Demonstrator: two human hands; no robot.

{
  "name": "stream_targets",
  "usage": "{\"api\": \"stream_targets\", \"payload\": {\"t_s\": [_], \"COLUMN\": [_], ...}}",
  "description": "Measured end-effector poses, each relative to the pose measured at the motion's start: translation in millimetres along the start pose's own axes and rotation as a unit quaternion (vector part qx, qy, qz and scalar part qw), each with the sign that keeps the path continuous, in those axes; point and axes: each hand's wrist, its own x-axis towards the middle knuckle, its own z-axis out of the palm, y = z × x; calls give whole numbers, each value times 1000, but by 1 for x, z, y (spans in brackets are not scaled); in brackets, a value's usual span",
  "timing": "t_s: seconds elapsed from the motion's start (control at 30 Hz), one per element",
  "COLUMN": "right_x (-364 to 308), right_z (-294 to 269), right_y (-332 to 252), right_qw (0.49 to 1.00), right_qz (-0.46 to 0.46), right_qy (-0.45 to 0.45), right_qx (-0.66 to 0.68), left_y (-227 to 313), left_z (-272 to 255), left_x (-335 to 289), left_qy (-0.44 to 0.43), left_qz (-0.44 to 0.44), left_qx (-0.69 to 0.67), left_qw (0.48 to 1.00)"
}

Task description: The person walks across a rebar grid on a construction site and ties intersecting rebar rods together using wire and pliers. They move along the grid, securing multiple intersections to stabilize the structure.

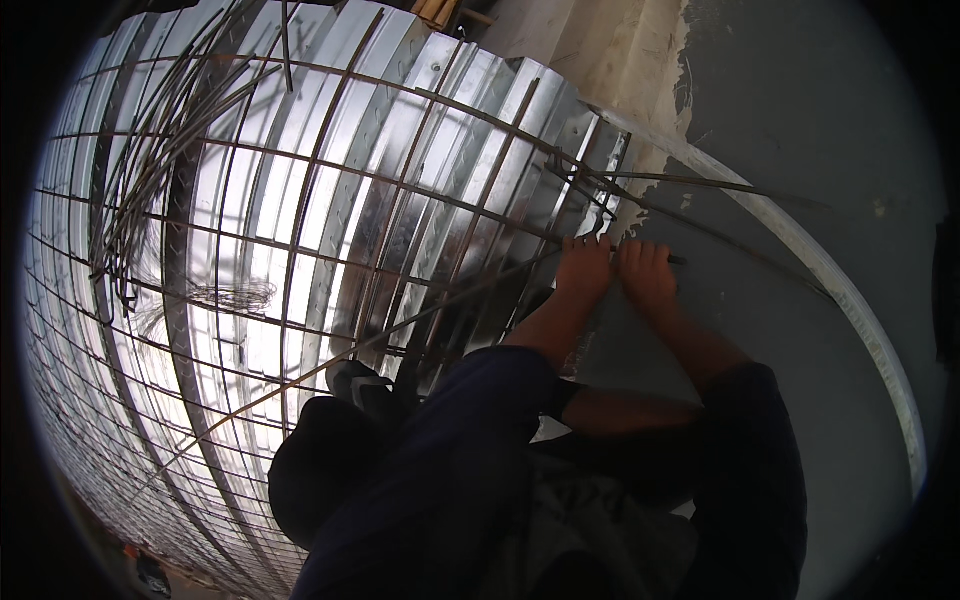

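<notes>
My left hand and my right hand are side by side, both closed around a dark steel bar. Its short end sticks out to the right of my right hand. Left of my left hand the bar meets the rebar grid, and I cannot tell whether it is one of the grid's own bars. Just beyond my fingers, a bent bar end hooks down beside a crossing of bars. A long thin rod slants from near my left hand to the lower left.
Ribbed metal decking lies under the rebar grid. Loose rods and a coil of thin wire rest at the left. A pale curved edge strip borders grey flooring at the right. Two bars project over that flooring.
</notes>
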Motion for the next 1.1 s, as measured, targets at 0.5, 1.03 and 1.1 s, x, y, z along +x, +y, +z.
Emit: {"api": "stream_targets", "payload": {"t_s": [0.5,1.03,1.1], "right_x": [17,-30,-38], "right_z": [39,53,56], "right_y": [15,-30,-37], "right_qw": [984,212,151], "right_qz": [-15,194,201], "right_qy": [-98,-523,-509], "right_qx": [150,803,824], "left_y": [-154,-49,-34], "left_z": [-69,-9,6], "left_x": [-122,-57,-39], "left_qy": [19,74,110], "left_qz": [-61,173,229], "left_qx": [173,121,99], "left_qw": [983,975,962]}}
